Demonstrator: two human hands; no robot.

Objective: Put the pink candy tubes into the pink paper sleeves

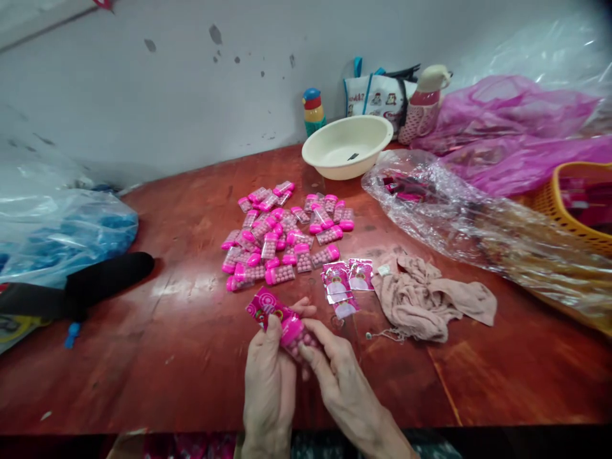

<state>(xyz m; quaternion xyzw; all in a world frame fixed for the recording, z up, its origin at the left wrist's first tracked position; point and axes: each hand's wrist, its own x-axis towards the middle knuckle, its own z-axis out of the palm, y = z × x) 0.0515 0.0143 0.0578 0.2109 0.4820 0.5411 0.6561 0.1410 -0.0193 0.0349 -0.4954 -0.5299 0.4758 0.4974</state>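
Near the table's front edge, my left hand (270, 370) is closed on a printed pink packet (262, 302), its thumb pressed over the lower end. Between my two hands is a clear candy container (299, 338) with a pink cap, full of small pink balls. My right hand (342, 366) pinches this container by its lower right side, and the cap end rests against my left hand. Beyond them lies a heap of similar pink-capped containers (268, 245). Several printed pink packets (337, 282) lie to the right of the heap.
A crumpled beige cloth (425, 296) lies to the right. Farther back are a cream basin (347, 146), a toy-coloured bottle (313, 111) and a white bag (373, 95). Clear plastic (459, 217) and a yellow basket (564, 207) line the right; a blue-filled bag (71, 233) sits left.
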